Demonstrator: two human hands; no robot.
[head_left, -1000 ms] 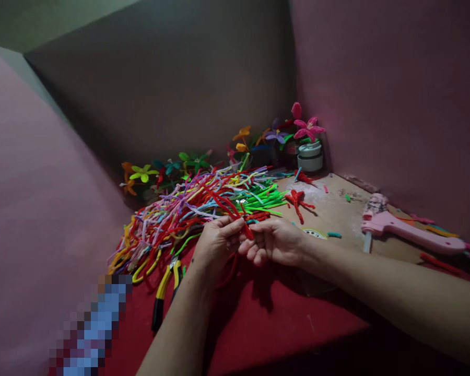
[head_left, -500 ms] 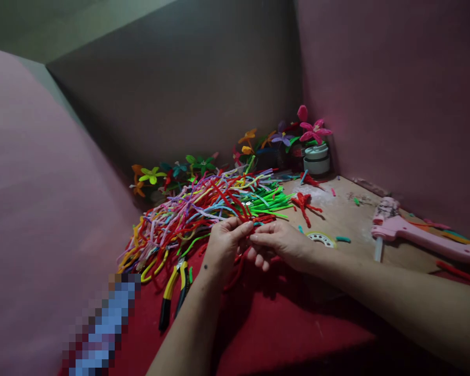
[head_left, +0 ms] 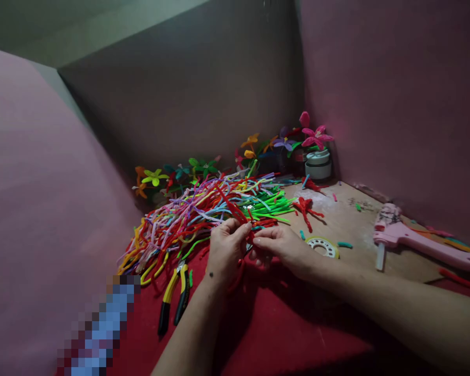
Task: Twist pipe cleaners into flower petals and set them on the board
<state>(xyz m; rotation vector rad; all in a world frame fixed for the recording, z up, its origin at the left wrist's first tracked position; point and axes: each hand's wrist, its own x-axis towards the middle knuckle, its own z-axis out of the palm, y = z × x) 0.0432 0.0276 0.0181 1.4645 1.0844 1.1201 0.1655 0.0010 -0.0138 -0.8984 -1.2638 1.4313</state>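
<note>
My left hand pinches several red pipe cleaners between thumb and fingertips, their long ends pointing up and away. Close beside it, my right hand is closed at the fingertips around the lower part of the same red strands; the exact grip is partly hidden. Just beyond both hands spreads a big heap of loose pipe cleaners in many colours, with bright green ones on its right side. Yellow-and-black pliers lie on the red cloth, left of my left wrist.
On the brown board to the right rest a pink glue gun, a tape roll and a red pipe-cleaner piece. Pipe-cleaner flowers and a lidded pot line the back. Pink walls flank the workspace.
The red strands' upper ends have shifted and sit closer together. My right fingers have changed position slightly at the lower part. The whole view has shifted a little.
</note>
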